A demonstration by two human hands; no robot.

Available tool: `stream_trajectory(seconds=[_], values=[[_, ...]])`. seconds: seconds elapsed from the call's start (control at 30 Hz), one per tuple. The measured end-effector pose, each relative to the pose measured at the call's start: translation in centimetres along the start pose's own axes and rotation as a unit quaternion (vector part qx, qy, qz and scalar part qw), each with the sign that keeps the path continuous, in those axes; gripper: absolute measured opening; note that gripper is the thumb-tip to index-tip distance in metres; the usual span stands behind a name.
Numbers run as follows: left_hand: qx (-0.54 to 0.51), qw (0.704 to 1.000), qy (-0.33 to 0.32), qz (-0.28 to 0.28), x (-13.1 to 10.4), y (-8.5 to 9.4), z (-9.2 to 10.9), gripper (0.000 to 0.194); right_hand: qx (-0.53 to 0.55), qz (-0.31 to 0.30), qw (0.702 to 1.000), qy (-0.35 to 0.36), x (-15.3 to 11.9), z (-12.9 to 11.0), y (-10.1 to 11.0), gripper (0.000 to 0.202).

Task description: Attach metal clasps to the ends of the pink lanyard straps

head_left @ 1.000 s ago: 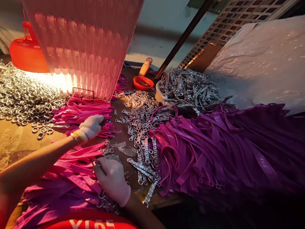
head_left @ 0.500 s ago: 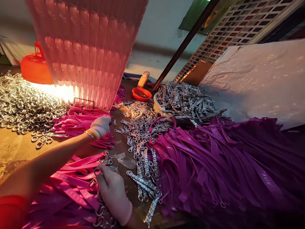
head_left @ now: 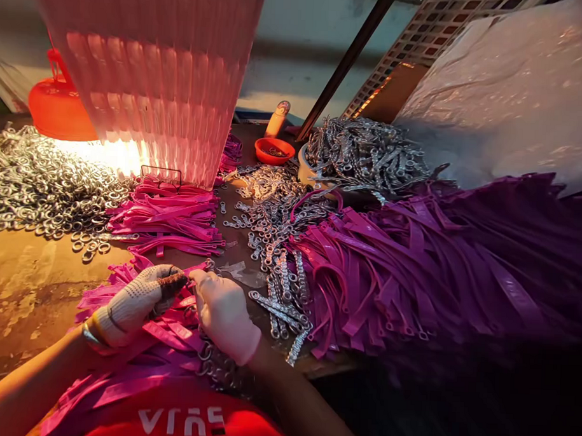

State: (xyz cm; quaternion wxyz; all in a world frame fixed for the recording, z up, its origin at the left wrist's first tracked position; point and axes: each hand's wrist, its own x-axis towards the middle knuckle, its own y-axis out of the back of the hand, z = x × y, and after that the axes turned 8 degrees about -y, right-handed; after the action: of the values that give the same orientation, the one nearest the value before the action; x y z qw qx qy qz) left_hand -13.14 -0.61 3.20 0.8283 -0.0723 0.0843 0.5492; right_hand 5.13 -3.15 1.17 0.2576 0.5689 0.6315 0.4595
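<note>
My left hand (head_left: 142, 298), in a knitted glove with dark-stained fingertips, is closed in a pinch on what looks like the end of a magenta strap. My right hand (head_left: 226, 314), in a thin pale glove, meets it fingertip to fingertip, its fingers curled; whatever they hold is hidden. Beneath both hands spreads a heap of magenta straps (head_left: 152, 366) with metal rings (head_left: 214, 365) at their right ends. Just beyond lies a neater bundle of magenta straps (head_left: 169, 217).
Loose metal rings (head_left: 44, 184) are piled at left under an orange lamp (head_left: 60, 108), beside a ribbed translucent sheet (head_left: 152, 79). Metal clasps (head_left: 276, 236) lie mid-table. Behind stand an orange bowl (head_left: 274, 152) and a tub (head_left: 308, 171) heaped with metal pieces. Purple straps (head_left: 389, 266) cover the right.
My left hand has come back from the far strap bundle to meet my right hand, which has moved slightly up and right. The view has tilted down, bringing the red shirt front into sight.
</note>
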Motion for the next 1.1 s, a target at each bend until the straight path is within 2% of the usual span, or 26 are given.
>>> stream_trajectory(seconds=[0.07,0.13,0.23,0.3,0.37,0.43,0.53,0.63,0.83,0.93,1.03,1.1], values=[[-0.002,1.000,-0.007,0.000,-0.5,-0.3,-0.2,0.044,-0.078,-0.037,0.996,0.012,-0.3,-0.5,0.4,0.018],[0.042,0.999,-0.011,-0.008,-0.5,-0.5,-0.7,0.042,-0.124,-0.054,0.990,0.028,-0.5,-0.6,0.3,0.014],[0.150,0.986,-0.069,-0.009,0.2,-0.6,-1.7,0.028,-0.157,-0.025,0.986,0.051,-0.9,0.0,-0.4,0.012],[0.173,0.980,-0.103,0.000,0.6,-0.6,-2.0,0.021,-0.168,0.004,0.984,0.061,-1.0,0.4,-1.0,0.012],[0.129,0.988,-0.085,-0.010,0.7,-0.7,-2.0,0.022,-0.163,0.020,0.984,0.068,-1.1,0.7,-1.4,0.014],[0.042,0.998,-0.048,-0.014,0.4,-1.1,-1.7,0.028,-0.147,0.020,0.986,0.074,-1.0,0.8,-1.5,0.016],[-0.041,0.998,-0.023,0.036,-0.3,-1.7,-1.6,0.033,-0.120,0.000,0.991,0.066,-0.9,0.8,-1.4,0.018],[-0.002,0.998,-0.020,0.063,-0.5,-2.1,-2.2,0.026,-0.101,-0.025,0.993,0.049,-1.0,0.7,-1.3,0.020],[-0.017,1.000,0.019,0.000,-0.8,-1.5,-3.3,0.030,-0.130,-0.043,0.990,0.047,-1.4,0.2,-1.0,0.022],[0.076,0.997,-0.011,-0.012,-0.8,-1.3,-3.1,0.030,-0.138,-0.054,0.988,0.042,-1.4,0.1,-0.9,0.026],[0.222,0.971,-0.084,-0.022,-0.5,-1.2,-3.1,0.026,-0.117,-0.059,0.990,0.041,-1.3,0.5,-1.1,0.028],[0.270,0.954,-0.124,-0.042,-0.2,-1.3,-3.5,0.021,-0.111,-0.046,0.992,0.035,-1.3,0.9,-1.4,0.028]])
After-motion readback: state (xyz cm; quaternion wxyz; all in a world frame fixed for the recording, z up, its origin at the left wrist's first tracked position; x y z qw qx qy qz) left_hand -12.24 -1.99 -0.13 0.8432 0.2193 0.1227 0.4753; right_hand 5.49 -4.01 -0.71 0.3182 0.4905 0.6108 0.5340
